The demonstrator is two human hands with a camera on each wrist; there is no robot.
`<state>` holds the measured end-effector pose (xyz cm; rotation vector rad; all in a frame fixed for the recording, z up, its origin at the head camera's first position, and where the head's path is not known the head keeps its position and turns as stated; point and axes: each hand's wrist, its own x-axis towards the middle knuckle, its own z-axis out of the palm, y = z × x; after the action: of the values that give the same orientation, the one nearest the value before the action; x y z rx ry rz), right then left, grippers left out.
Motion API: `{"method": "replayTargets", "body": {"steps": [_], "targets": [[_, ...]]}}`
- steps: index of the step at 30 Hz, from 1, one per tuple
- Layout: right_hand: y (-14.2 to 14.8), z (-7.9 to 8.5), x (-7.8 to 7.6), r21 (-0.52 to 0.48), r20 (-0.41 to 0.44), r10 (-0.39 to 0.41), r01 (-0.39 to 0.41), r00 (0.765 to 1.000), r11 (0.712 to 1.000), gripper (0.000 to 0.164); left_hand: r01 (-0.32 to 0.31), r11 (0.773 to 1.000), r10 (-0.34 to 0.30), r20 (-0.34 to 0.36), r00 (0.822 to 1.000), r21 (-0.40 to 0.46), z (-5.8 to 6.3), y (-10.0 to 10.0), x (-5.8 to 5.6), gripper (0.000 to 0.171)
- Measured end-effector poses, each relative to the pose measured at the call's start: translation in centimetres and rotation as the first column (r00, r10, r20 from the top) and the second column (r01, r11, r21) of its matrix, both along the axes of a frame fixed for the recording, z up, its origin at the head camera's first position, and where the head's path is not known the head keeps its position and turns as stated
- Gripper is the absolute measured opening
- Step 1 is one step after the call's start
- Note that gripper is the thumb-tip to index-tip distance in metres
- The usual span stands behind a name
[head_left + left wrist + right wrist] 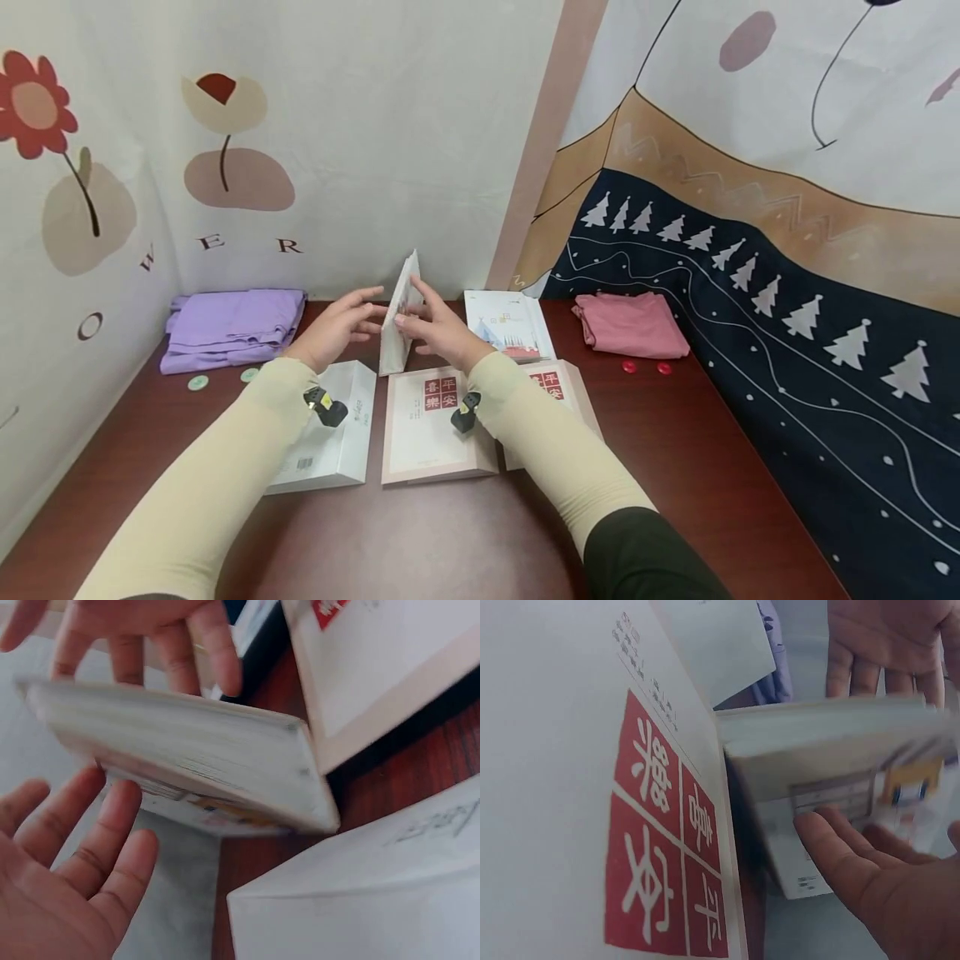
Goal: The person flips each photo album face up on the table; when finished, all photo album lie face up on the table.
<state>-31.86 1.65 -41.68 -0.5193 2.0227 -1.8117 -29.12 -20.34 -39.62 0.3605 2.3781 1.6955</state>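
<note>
A thick book [395, 343] stands on edge at the back of the table, tilted to one side, between my two hands. My left hand [335, 330] is at its left with fingers extended; whether they touch it cannot be told. At its other side my right hand [444, 332] has its fingers loosely spread along the cover. In the right wrist view the right fingertips [821, 825] lie against the printed cover. The page edges [202, 742] face the left wrist camera and are blurred. Neither hand curls round the book.
In front lie a white box [341, 442] and two pale boxes with red squares, one the middle box [420, 442]. Behind right is a white illustrated book [495, 312]. Folded purple cloth [232, 325] and pink cloth [630, 325] flank them, with green discs [198, 382] and red discs [629, 367].
</note>
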Motion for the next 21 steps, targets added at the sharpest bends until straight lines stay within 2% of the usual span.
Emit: {"method": "replayTargets", "body": {"steps": [3,5,8,10,12,15,18,21], "targets": [[0.0,0.0,0.1,0.081,-0.044,-0.020,0.023,0.999,0.996,0.086,0.041,0.998,-0.040,0.024,0.999,-0.046,-0.5,0.6,-0.2,0.058],[0.1,0.0,0.0,0.186,-0.107,-0.042,0.061,0.993,0.981,0.084,0.066,0.995,-0.062,0.045,0.997,-0.079,-0.8,0.8,-0.5,0.059],[0.2,-0.1,-0.2,0.333,-0.199,-0.078,0.142,0.977,0.932,0.074,0.099,0.980,-0.092,0.048,0.995,-0.171,-1.5,0.9,-0.9,0.059],[0.4,-0.1,-0.3,0.398,-0.239,-0.096,0.188,0.966,0.898,0.069,0.109,0.961,-0.103,0.038,0.994,-0.253,-1.9,0.7,-1.1,0.060],[0.5,-0.1,-0.4,0.420,-0.240,-0.113,0.208,0.964,0.883,0.068,0.108,0.935,-0.106,0.024,0.994,-0.338,-2.1,0.3,-1.3,0.063],[0.5,-0.1,-0.4,0.440,-0.232,-0.153,0.244,0.960,0.864,0.073,0.102,0.902,-0.101,0.025,0.995,-0.419,-2.4,-0.5,-1.4,0.066],[0.5,-0.1,-0.3,0.450,-0.237,-0.224,0.311,0.945,0.837,0.080,0.099,0.890,-0.094,0.035,0.995,-0.445,-2.5,-1.1,-1.5,0.067],[0.3,-0.3,-0.1,0.465,-0.240,-0.285,0.367,0.928,0.806,0.080,0.097,0.895,-0.080,0.056,0.995,-0.434,-2.8,-1.4,-1.7,0.068]]}}
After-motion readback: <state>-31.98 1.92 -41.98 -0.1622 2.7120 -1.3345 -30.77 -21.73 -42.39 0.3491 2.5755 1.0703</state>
